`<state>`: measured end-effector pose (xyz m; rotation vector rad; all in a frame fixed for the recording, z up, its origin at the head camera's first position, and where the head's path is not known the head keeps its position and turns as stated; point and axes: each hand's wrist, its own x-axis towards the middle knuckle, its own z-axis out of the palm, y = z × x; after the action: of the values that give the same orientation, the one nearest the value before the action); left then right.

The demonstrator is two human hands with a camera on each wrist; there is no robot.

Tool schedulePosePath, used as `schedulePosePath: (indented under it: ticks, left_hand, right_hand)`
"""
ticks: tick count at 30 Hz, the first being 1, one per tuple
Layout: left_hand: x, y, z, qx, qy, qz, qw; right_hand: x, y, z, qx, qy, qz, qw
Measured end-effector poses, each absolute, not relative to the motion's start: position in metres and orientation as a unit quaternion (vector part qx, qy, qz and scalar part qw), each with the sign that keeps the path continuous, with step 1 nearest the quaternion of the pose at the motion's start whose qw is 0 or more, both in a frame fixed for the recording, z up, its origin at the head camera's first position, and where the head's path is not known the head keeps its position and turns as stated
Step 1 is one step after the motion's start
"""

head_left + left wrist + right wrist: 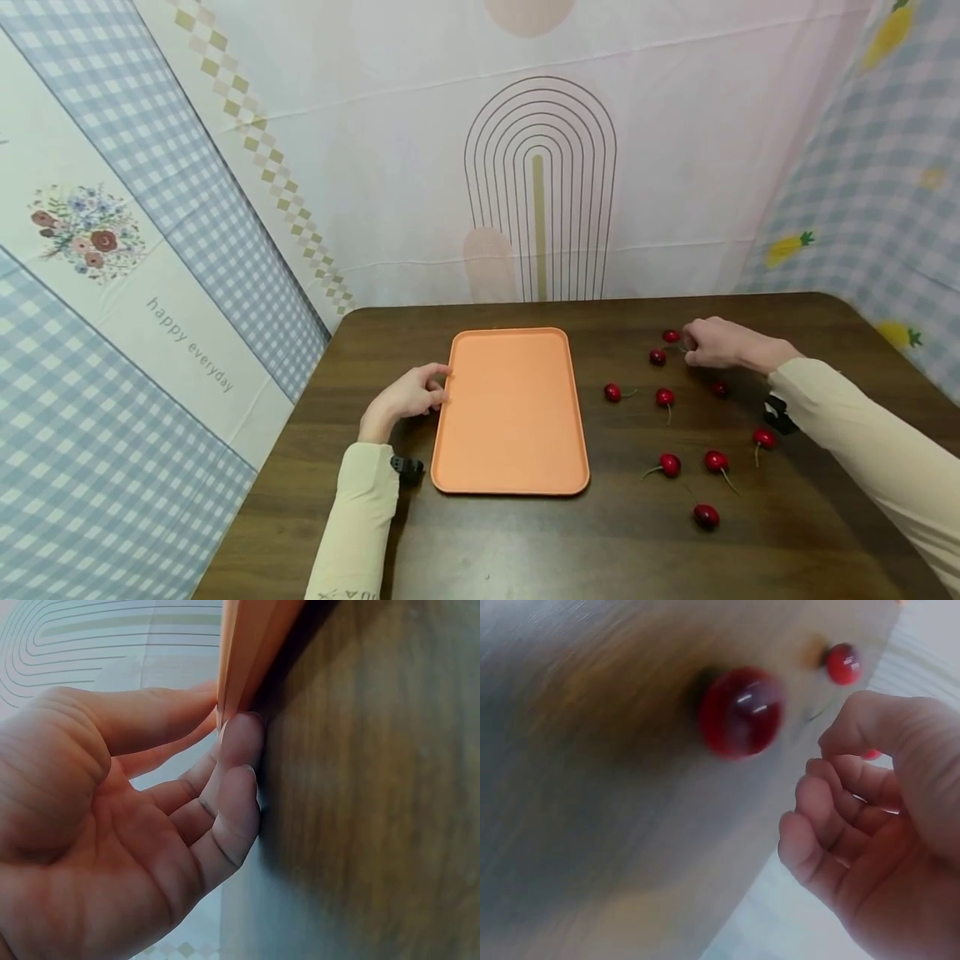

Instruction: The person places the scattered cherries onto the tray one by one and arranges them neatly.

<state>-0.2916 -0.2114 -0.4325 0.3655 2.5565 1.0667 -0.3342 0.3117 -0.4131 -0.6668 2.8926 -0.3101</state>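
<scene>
Head view: an orange tray (510, 408) is laid flat on a brown table (525, 550). Its left edge is gripped by the left hand (405, 395). Nine red cherries (664, 397) are seen, all scattered right of the tray, some with stems. The right hand (716, 343) is held well right of the tray, near its far end, just beside two cherries. Cream sleeves (360, 500) are worn. Patterned cloth (390, 167) is hung behind the tray.

Left wrist view: the tray's rim is pinched, thumb (161, 720) on the top side, fingers (238, 799) curled against the underside.

Right wrist view: fingers are curled, with thumb and forefinger brought close together. A thin stem (823, 709) is seen by the thumb; whether it is pinched cannot be told. The nearest cherry (742, 712) is left untouched on the table; the tray's position is not made clear here.
</scene>
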Motion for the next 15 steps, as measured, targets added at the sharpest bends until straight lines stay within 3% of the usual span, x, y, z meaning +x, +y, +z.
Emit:
schedulePosePath:
  ticks: [15]
  left_hand:
    - [-0.292,-0.209,-0.434,0.121,0.897,0.388,0.173]
  right_hand:
    - [-0.335,0.258,-0.390,-0.241,0.954,-0.170,0.049]
